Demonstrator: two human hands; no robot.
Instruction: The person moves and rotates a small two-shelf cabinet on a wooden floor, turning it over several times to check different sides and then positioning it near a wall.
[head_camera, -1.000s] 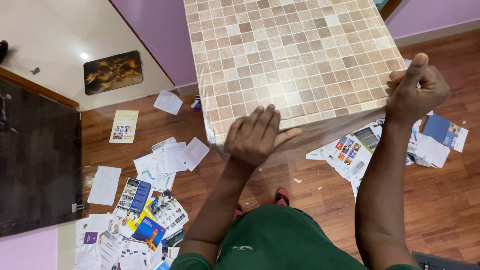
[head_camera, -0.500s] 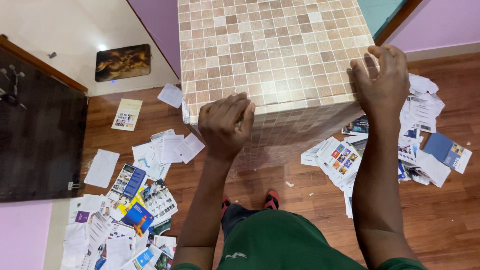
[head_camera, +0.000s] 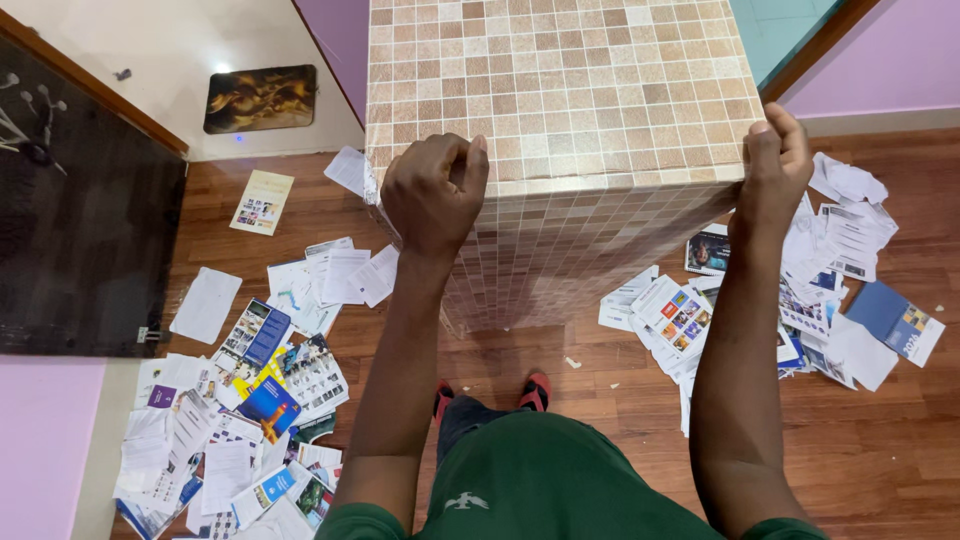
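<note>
Beige and brown mosaic-patterned sheet (head_camera: 560, 90) covered the top of a tall block in front of us and ran over its near edge and down the front face. Our left hand (head_camera: 432, 190) sat at the near edge towards the left corner, fingers curled in and knuckles up, pressed against the sheet where it turned downward; whether anything was pinched under those fingers we could not tell. Our right hand (head_camera: 772, 160) was at the right near corner, fingers bunched together and closed on the edge of the sheet there, thumb side towards the block. Both forearms reached up from our green shirt (head_camera: 540, 480), with the toes of red-and-black footwear (head_camera: 535, 390) showing on the floor just before the base of the block.

The wooden floor (head_camera: 620, 400) lay strewn with loose papers and leaflets (head_camera: 250, 400) to our left, and another scatter of papers (head_camera: 830, 290) to our right, near the block's foot. A single leaflet (head_camera: 262, 202) lay apart at the upper left, close to a dark patterned mat (head_camera: 260, 98) on the pale flooring beyond. A dark panel (head_camera: 80, 220) stood along the left side
</note>
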